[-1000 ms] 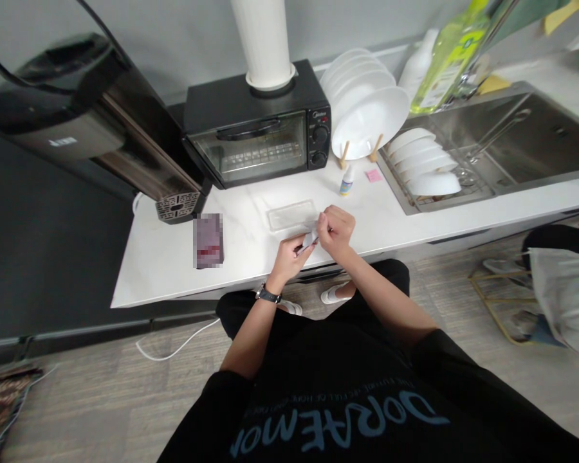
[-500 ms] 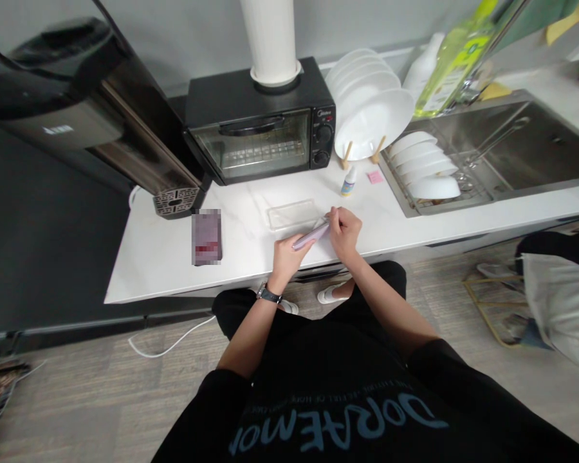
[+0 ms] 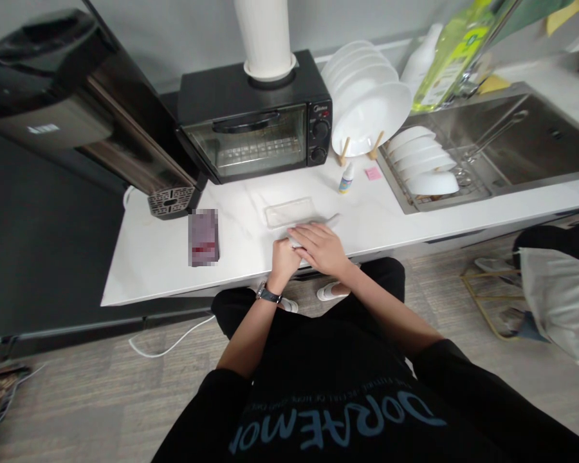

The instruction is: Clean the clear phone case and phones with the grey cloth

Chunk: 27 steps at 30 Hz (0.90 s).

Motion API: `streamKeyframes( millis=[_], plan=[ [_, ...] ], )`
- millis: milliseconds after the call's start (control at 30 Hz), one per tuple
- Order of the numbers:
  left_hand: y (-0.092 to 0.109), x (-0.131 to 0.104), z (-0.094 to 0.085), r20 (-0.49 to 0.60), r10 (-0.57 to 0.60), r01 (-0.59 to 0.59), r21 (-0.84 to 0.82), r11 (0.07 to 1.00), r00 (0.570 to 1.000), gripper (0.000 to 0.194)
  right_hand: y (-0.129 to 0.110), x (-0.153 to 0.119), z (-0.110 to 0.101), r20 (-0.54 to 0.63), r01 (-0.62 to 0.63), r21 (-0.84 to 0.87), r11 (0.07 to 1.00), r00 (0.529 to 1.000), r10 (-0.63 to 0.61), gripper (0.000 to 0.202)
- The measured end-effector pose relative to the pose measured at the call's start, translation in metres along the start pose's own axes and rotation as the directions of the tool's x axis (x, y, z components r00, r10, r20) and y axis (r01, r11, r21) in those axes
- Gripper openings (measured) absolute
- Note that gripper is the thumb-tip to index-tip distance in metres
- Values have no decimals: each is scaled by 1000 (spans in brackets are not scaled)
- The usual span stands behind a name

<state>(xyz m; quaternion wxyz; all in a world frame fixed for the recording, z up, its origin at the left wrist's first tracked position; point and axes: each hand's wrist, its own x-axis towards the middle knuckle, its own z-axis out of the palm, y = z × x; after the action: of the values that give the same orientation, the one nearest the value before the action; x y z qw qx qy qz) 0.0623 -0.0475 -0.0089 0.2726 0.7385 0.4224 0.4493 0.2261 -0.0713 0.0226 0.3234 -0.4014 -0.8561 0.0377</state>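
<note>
Over the counter's front edge, my left hand [image 3: 284,260] grips a slim lilac phone, now almost wholly hidden under my other hand. My right hand [image 3: 322,247] lies across the top of it with the fingers extended together, pressing a thin white wipe [image 3: 335,220] against it. A loose end of the wipe sticks out beyond the fingers. Just behind both hands, a clear shallow case [image 3: 289,213] rests on the white counter [image 3: 149,273]. A small white dropper bottle [image 3: 346,179] with a coloured label stands farther back to the right.
To the left lies a pixelated phone-like slab [image 3: 204,238], near a black drinks dispenser [image 3: 171,202]. A toaster oven [image 3: 255,138] stands behind. White plates [image 3: 371,116], a pink note [image 3: 373,173] and a sink [image 3: 525,148] with bowls [image 3: 422,161] are rightward.
My right hand has moved left from the phone's far end and flattened over it, covering the lilac surface. The wipe now lies under the fingers. My left hand keeps its hold.
</note>
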Motion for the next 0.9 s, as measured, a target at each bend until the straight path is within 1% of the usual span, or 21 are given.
streamKeyframes(
  millis=[33, 100, 167, 200, 267, 333, 400, 467, 533, 600, 667, 733, 800, 833, 900],
  plan=[
    [4, 0, 0, -2, -6, 6, -6, 1000, 1000, 42, 12, -2, -6, -14, -27, -21, 999, 1000, 27, 47],
    [11, 1, 1, 6, -18, 18, -32, 999, 1000, 36, 32, -5, -17, -68, -103, -64, 993, 993, 99, 42],
    [16, 1, 0, 18, -28, 29, -69, 997, 999, 28, 39, -7, -22, -123, -171, -89, 981, 979, 160, 40],
    [16, 1, 0, 22, -29, 31, -82, 996, 999, 27, 36, -7, -20, -144, -196, -97, 976, 973, 181, 39],
    [14, 2, -1, 28, -22, 24, -92, 995, 999, 30, 20, -5, -12, -151, -215, -106, 971, 968, 198, 39],
    [9, 3, -1, 35, -8, 11, -97, 995, 999, 42, -5, -2, 3, -121, -197, -94, 976, 975, 185, 40],
    [3, 4, -1, 47, 7, -2, -106, 994, 999, 51, -26, 1, 16, -95, -180, -65, 982, 980, 173, 47],
    [-1, 4, -1, 58, 14, -8, -112, 994, 998, 55, -35, 2, 23, -80, -150, -52, 987, 986, 146, 55],
    [-1, 4, -1, 60, 14, -8, -110, 994, 998, 54, -26, 0, 20, -42, -96, -71, 993, 995, 93, 56],
    [4, 3, -1, 54, 6, 0, -107, 994, 999, 47, -5, -4, 9, -10, -65, -108, 992, 998, 64, 55],
    [10, 2, 0, 44, -16, 20, -108, 994, 999, 36, 20, -8, -4, -31, -105, -148, 983, 994, 101, 52],
    [14, 2, 0, 44, -41, 45, -111, 993, 998, 26, 36, -10, -15, -78, -182, -171, 968, 982, 171, 51],
    [15, 2, 0, 39, -55, 59, -108, 992, 998, 27, 36, -8, -18, -107, -243, -183, 952, 968, 227, 51],
    [14, 2, 0, 36, -52, 56, -104, 993, 998, 30, 30, -6, -16, -112, -262, -185, 947, 963, 244, 50],
    [10, 3, -1, 28, -36, 38, -98, 994, 999, 38, 8, 0, -6, -107, -263, -168, 950, 963, 248, 48]
  ],
)
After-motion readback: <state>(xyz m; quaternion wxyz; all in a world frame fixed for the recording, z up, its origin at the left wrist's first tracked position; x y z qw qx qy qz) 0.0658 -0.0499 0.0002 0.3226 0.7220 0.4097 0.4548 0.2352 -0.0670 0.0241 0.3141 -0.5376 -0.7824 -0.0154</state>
